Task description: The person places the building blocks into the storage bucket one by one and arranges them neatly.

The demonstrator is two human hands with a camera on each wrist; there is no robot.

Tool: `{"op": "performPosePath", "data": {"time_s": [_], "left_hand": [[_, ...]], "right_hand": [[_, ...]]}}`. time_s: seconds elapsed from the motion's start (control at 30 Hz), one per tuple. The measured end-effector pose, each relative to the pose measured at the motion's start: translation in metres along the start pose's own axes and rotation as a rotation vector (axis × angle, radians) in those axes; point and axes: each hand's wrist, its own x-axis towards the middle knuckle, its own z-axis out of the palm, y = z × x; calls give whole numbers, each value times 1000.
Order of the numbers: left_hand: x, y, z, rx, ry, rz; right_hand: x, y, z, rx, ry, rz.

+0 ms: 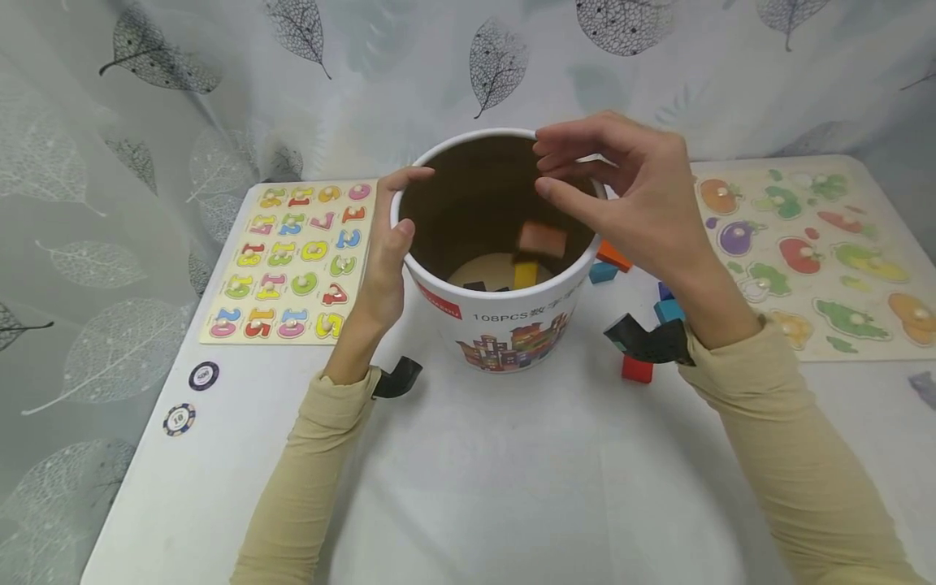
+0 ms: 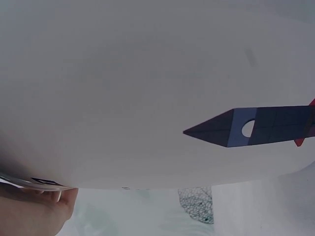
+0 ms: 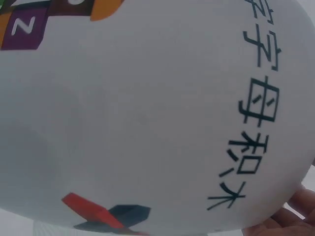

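Observation:
A tall white bucket (image 1: 446,284) with printed buildings and lettering stands on the table, its wall filling both wrist views. My left hand (image 1: 382,276) grips its left rim, thumb and fingers hooked over the edge. Over the right rim, my right hand (image 1: 636,191) hovers with fingers and thumb spread apart and nothing between them. Below those fingers, inside the bucket, an orange block (image 1: 543,240) looks blurred. A yellow block (image 1: 525,274) and dark pieces (image 1: 475,286) lie at the bottom, partly hidden by the front rim.
Left of the bucket lies a number puzzle board (image 1: 340,284); at right, a vegetable puzzle board (image 1: 775,227). A red block (image 1: 637,369), a blue block (image 1: 669,310) and an orange block (image 1: 613,256) sit by the bucket's right side. Two round chips (image 1: 179,419) rest near the left edge.

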Motion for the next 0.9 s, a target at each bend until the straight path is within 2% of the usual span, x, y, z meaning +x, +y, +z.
{"op": "performPosePath", "data": {"time_s": [0.2, 0.33, 0.37, 0.47, 0.53, 0.67, 0.77, 0.9], "left_hand": [[0, 0, 0, -10, -9, 0], [0, 0, 0, -5, -8, 12], [-1, 0, 0, -3, -7, 13], [-1, -1, 0, -5, -6, 11], [0, -1, 1, -10, -7, 10], [0, -2, 0, -24, -10, 10], [-1, -2, -1, -27, -7, 8], [-1, -1, 0, -32, -5, 10]], "right_hand": [[1, -2, -17, -76, 21, -89], [2, -4, -33, -92, -4, -124], [2, -4, -37, -115, -24, -155], [1, -1, -46, -141, -19, -123], [-1, 5, -51, -200, -18, -103], [-5, 31, -59, -280, -19, -8], [-9, 56, -64, -379, -71, 63], [-14, 85, -71, -510, -202, 203]]}}
